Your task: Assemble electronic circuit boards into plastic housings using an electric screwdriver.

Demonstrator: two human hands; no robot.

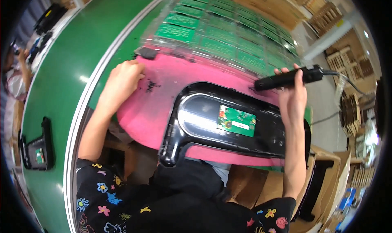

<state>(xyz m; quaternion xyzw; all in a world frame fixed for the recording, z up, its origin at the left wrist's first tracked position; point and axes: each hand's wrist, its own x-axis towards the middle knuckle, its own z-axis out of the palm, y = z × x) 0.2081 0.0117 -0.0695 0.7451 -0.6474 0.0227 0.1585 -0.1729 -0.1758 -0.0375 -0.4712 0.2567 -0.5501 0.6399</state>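
Observation:
My right hand point(293, 92) is wrapped round a black corded electric screwdriver point(281, 78), held almost level above the right part of the pink mat point(163, 65). My left hand point(127, 78) hovers at the mat's left side with its fingers curled together; whatever they may hold is hidden. Right beside those fingertips lies a loose pile of small black screws point(152, 86). Between my arms a glossy black plastic housing point(204, 145) rests on the mat. A green circuit board point(245, 128) with a white label sits inside it. My right forearm passes over the housing's right end.
Clear trays point(216, 49) of several green circuit boards stand behind the mat. A dark grey block point(148, 53) lies at its far left corner. Beyond a metal rail point(110, 53), another black housing point(48, 151) sits on a green surface. An open carton point(326, 184) stands at my right.

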